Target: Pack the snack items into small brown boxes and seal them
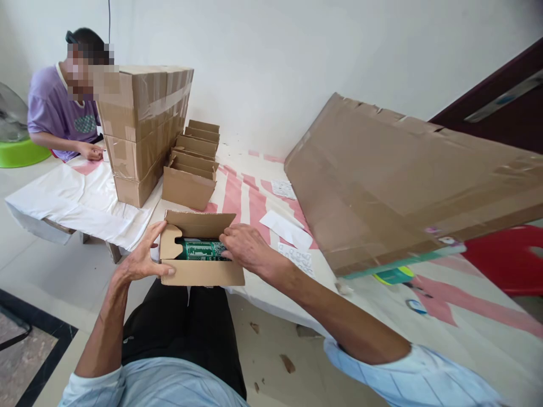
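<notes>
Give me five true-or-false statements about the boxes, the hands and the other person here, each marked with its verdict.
1. The left hand holds the open box at its left end. True.
2. The green item lies outside that box. False: it is inside.
3. The taped cartons stand in a stack. True.
4. The person in purple is at the far right of the view. False: that person is at the far left.
5. The right hand is by the box's right end. True.
</notes>
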The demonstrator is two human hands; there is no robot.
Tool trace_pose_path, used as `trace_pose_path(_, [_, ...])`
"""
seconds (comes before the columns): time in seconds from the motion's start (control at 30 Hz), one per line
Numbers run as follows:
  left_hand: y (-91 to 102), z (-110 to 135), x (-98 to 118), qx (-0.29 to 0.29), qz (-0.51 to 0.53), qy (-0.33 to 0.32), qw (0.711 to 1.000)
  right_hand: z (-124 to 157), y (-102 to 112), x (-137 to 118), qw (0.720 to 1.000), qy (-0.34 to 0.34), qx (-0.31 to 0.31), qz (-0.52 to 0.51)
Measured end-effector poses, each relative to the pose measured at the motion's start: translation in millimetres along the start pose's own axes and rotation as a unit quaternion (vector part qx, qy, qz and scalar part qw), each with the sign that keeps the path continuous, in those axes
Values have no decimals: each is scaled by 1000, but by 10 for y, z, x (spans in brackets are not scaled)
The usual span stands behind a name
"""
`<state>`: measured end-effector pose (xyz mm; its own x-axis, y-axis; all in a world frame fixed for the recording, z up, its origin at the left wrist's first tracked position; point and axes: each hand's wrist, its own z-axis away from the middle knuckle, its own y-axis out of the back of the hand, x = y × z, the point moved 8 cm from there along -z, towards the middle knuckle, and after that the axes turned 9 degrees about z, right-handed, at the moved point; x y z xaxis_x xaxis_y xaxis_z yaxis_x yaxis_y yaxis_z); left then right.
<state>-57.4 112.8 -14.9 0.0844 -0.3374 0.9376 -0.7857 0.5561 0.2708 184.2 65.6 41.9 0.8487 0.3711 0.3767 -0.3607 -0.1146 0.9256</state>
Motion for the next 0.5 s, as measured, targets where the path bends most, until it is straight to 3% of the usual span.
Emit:
trace_pose_path(0.23, [-16, 4, 18, 0, 20, 2, 1000, -361, -160, -203, 992, 72, -57, -89])
trace_pose_path(0.37, [-3, 10, -1, -1, 43, -2, 999, -388, -199, -221, 989, 89, -66, -99])
trace_pose_path(0.5, [21, 54, -109, -14, 138, -16, 990, -372, -295, -200, 981, 92, -100, -137])
